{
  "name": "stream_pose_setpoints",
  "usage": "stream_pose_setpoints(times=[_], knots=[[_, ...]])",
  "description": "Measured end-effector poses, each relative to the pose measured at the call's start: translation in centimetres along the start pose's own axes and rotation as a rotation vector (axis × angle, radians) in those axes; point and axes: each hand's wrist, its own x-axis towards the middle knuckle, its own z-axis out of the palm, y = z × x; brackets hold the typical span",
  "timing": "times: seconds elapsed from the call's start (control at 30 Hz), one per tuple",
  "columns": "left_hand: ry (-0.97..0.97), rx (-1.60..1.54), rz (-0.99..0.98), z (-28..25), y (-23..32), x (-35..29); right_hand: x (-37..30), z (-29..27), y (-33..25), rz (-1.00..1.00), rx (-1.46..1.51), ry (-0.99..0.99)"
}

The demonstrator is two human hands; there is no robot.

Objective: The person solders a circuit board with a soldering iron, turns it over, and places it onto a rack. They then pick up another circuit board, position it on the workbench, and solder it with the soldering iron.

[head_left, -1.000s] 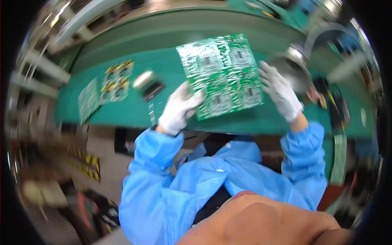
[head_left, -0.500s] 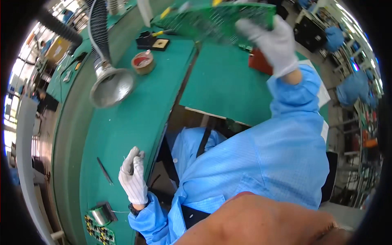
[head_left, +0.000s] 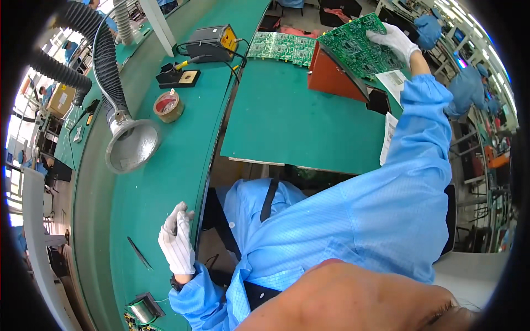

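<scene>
In the upper right of the frame the right hand (head_left: 393, 39), in a white glove, grasps the far edge of a green circuit board (head_left: 356, 47), fingers curled over its top. The board lies tilted on a red-brown sloped stand (head_left: 331, 77), which sits at the far end of a green mat (head_left: 298, 121). Just beyond the stand, more green boards (head_left: 281, 47) lie flat in a row.

The left hand (head_left: 176, 240), also gloved, is at the lower left, resting on the edge of the green bench (head_left: 154, 193). Its fingers are loosely bent and hold nothing that can be made out. A thin dark tool (head_left: 138, 252) lies on the bench just left of it, and a solder spool (head_left: 142, 311) sits near the bottom edge.

In the upper left a metal funnel (head_left: 131, 146) on a ribbed hose (head_left: 105, 60) hangs over the bench. A roll of tape (head_left: 168, 106) lies just above it, with a soldering station (head_left: 212, 41) farther up
</scene>
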Motion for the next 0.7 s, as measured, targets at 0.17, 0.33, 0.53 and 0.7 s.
stream_pose_setpoints(times=[0.17, 0.33, 0.53, 0.7], knots=[[0.001, 0.032, -0.006, 0.2, -0.5, -0.2, 3.7, -0.8, 1.5, 0.067, 0.196, -0.091], [0.046, -0.01, -0.052, 0.6, -1.5, -0.1, 1.1, 1.2, 0.9, 0.051, 0.118, 0.054], [0.026, 0.033, 0.014, 0.8, -1.5, 0.2, -8.2, 12.6, -4.0, -0.07, -0.431, 0.651], [0.012, 0.052, 0.037, 0.2, -1.1, -0.3, -7.6, 15.8, -3.8, -0.303, -0.762, 0.856]])
